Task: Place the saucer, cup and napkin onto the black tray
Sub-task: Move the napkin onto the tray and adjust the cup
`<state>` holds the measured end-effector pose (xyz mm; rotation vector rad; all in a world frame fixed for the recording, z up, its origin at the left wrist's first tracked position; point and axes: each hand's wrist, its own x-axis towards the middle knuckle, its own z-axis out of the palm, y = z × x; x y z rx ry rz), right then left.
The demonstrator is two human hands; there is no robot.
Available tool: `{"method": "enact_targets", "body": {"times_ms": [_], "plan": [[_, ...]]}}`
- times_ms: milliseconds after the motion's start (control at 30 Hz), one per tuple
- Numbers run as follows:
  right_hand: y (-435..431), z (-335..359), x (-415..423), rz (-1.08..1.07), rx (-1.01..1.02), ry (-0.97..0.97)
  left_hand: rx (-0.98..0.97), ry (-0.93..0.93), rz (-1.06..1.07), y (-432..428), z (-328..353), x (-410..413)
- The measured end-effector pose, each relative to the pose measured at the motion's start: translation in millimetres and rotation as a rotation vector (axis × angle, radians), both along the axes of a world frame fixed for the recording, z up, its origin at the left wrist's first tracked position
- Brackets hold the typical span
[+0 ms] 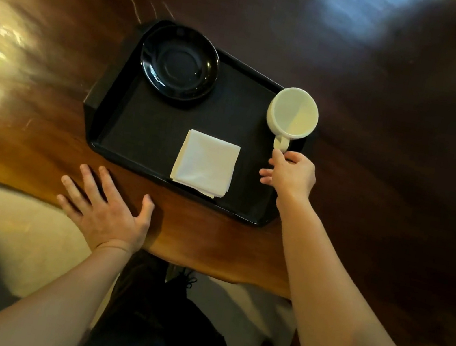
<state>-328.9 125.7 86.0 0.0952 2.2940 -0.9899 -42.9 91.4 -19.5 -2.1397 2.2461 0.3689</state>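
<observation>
A black tray (143, 130) lies on the dark wooden table. A black saucer (179, 63) sits in its far left corner. A folded white napkin (206, 163) lies near the tray's front edge. A white cup (292, 113) is over the tray's far right corner, mouth facing me. My right hand (292, 173) pinches the cup's handle with thumb and forefinger. My left hand (105, 210) rests flat on the table in front of the tray, fingers spread, holding nothing.
The glossy wooden table (379, 138) stretches beyond the tray, with its curved front edge just behind my left hand. Below the edge I see pale floor (12, 229) and my dark-clothed legs (152, 321). A dark piece of furniture stands at the lower right.
</observation>
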Motion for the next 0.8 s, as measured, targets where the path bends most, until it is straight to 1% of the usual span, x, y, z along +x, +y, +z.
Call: {"method": "enact_targets", "body": {"times_ms": [133, 533, 667, 700, 733, 800], "plan": [[-6, -6, -4, -0.034, -0.068, 0.034, -0.018, 0.017, 0.004, 1, -1, 0], [-15, -13, -2, -0.048, -0.081, 0.017, -0.029, 0.025, 0.008, 1, -1, 0], [-8, -13, 6, -0.082, -0.076, 0.022, -0.029, 0.020, 0.008, 0, -1, 0], [-3, -14, 14, -0.055, -0.063, 0.060, -0.027, 0.020, 0.010, 0, -1, 0], [1, -15, 25, 0.017, -0.043, 0.118, -0.024, 0.019, 0.011, 0, -1, 0], [4, -16, 51, 0.254, -0.035, 0.217, -0.019, 0.016, 0.015, 0, 0, -1]]}}
